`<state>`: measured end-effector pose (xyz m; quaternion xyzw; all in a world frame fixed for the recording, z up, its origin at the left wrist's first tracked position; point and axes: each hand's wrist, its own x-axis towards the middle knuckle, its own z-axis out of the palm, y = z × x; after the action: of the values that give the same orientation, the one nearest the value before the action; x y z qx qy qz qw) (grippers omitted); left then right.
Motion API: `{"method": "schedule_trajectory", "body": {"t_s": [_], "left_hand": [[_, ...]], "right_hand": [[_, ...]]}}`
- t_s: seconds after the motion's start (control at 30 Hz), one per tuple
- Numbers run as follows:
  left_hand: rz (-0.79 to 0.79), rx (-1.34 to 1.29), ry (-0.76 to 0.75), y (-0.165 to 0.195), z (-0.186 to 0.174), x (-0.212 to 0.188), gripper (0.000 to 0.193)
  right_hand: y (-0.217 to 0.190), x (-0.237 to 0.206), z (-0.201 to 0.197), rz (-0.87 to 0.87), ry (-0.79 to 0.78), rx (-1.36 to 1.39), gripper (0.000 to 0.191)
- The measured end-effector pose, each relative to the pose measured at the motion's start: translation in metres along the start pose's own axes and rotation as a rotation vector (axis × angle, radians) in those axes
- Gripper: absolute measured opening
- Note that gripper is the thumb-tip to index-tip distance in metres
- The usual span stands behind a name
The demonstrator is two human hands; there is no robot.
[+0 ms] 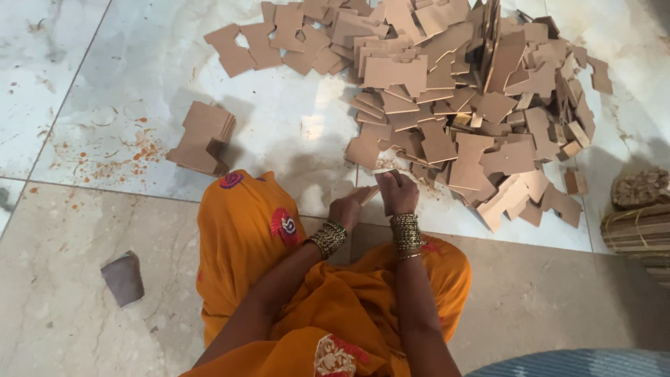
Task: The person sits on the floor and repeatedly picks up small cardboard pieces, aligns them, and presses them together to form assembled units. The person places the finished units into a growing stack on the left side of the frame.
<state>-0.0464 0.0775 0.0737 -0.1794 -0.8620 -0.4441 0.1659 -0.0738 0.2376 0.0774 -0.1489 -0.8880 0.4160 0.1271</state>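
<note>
Seen from above, a person sits on a pale marble floor point(84, 293) in an orange garment point(237, 230) with red and blue motifs. Both hands meet just in front of the knees, at the near edge of a large heap of brown board cut-outs point(474, 105). The left hand point(347, 208) is closed around a small light-coloured piece point(370, 193) that slants up toward the other hand; the right hand point(396, 190) is curled shut over the same piece from above, its fingers folded down. It looks like one of the board cut-outs held edge-on, though so little shows between the fingers that its shape cannot be made out. Stacked metal bangles point(405, 232) circle each wrist.

The heap is a loose jumble of flat, notched shapes, all the same dull tan, with no markings visible on them. To the left, well apart from it, a neat stack point(204, 138) of the same notched pieces stands on the floor, slightly fanned. Orange-red specks point(132, 153) dot the tile beside it. A small grey scrap point(123, 279) lies near the person's left knee.

At the right edge, a bundle of thin sticks point(638, 234) and a rough brownish lump point(641, 187) above it are cut off by the frame. A blue-grey striped surface point(579, 363) shows in the lower right corner, too partial to identify.
</note>
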Motion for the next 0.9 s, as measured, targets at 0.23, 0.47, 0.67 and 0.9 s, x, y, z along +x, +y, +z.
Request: {"method": "schedule_trajectory", "body": {"t_s": [0.23,0.47,0.67,0.9], "left_hand": [[-0.420,0.026,-0.208,-0.018,0.006,0.005,0.017],[-0.270,-0.101,-0.139,-0.010,-0.004,0.003,0.038],[-0.270,-0.227,-0.204,-0.007,0.001,0.002,0.041],[0.016,-0.249,-0.069,-0.015,0.006,0.004,0.055]], "right_hand": [[-0.004,-0.032,0.033,-0.070,-0.107,0.068,0.036],[-0.027,0.006,0.013,0.116,0.021,0.048,0.042],[-0.001,0.005,-0.001,0.469,-0.151,0.749,0.044],[-0.003,0.007,0.006,0.367,-0.250,0.911,0.046]]}}
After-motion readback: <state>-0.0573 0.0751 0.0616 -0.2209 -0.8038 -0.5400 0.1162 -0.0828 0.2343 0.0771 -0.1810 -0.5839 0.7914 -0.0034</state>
